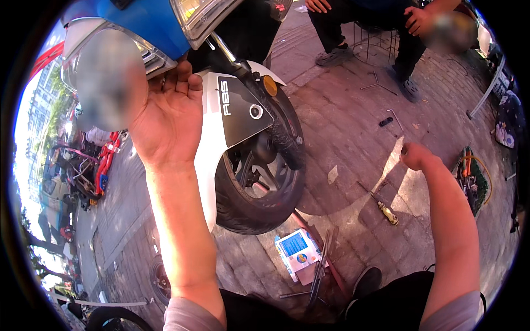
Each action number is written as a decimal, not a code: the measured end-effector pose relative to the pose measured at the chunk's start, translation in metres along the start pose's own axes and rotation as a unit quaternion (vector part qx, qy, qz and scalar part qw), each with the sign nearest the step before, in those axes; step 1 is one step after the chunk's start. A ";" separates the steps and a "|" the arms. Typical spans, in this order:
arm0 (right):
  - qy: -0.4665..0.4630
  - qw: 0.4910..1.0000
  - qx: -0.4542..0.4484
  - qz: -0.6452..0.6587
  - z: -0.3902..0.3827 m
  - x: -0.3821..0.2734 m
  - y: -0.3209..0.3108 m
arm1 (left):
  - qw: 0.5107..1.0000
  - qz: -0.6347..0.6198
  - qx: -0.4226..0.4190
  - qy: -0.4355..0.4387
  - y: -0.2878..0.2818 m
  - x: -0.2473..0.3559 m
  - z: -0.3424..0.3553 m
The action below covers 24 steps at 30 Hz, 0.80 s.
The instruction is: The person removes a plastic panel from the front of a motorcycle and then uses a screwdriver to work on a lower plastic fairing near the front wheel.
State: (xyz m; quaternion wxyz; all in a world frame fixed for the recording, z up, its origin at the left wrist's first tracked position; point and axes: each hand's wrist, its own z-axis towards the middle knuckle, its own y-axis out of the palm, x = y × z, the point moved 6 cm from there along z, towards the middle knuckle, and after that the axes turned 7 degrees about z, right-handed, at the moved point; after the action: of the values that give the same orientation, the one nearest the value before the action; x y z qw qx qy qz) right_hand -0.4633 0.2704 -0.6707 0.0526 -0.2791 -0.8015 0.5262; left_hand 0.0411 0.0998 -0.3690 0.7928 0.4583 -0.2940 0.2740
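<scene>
My left hand point(171, 118) is raised at the front of a blue and white scooter, palm toward me. Its fingers reach up to the lower edge of the blue front panel point(165, 30), beside the white front fender point(207, 149); they are bent a little and apart, and the palm is bare. Below is the black front wheel point(259, 212). Out to the right, my right hand point(418, 156) is closed above the paving, its fingers mostly hidden; whatever it may hold does not show. On the ground nearest to it lies a screwdriver point(388, 213) with a yellowish handle.
A white and blue box point(298, 249) lies by long metal bars point(320, 265). Beyond my right hand are an L-shaped wrench point(395, 119), a three-armed wrench point(379, 84) and a tool basket point(473, 176). A person point(370, 27) sits at the back. Parked bikes point(83, 171) stand left.
</scene>
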 end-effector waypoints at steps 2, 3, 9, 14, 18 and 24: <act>0.013 1.000 -0.004 -0.008 -0.003 0.002 0.001 | 1.000 0.009 0.011 -0.002 0.000 -0.002 -0.001; 0.012 1.000 -0.008 -0.017 -0.004 0.000 0.003 | 1.000 0.014 0.016 -0.003 0.000 -0.003 -0.002; 0.008 0.999 -0.034 -0.021 0.010 -0.033 0.017 | 0.975 0.218 -0.031 0.029 0.005 0.016 -0.019; -0.011 0.997 -0.073 -0.019 0.040 -0.050 0.057 | 0.761 0.633 0.076 0.122 -0.003 0.024 -0.033; -0.045 0.990 -0.130 -0.030 0.059 -0.075 0.085 | 0.465 0.870 -0.002 0.163 0.003 -0.003 -0.045; -0.098 0.990 -0.100 -0.026 0.091 -0.120 0.124 | 0.345 0.927 -0.069 0.127 -0.014 -0.029 -0.062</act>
State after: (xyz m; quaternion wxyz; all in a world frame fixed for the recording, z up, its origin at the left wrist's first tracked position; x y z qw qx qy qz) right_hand -0.3480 0.1720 -0.7935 -0.0409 -0.2094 -0.8585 0.4663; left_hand 0.0447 0.1439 -0.4227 0.0885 -0.2041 -0.4450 0.8675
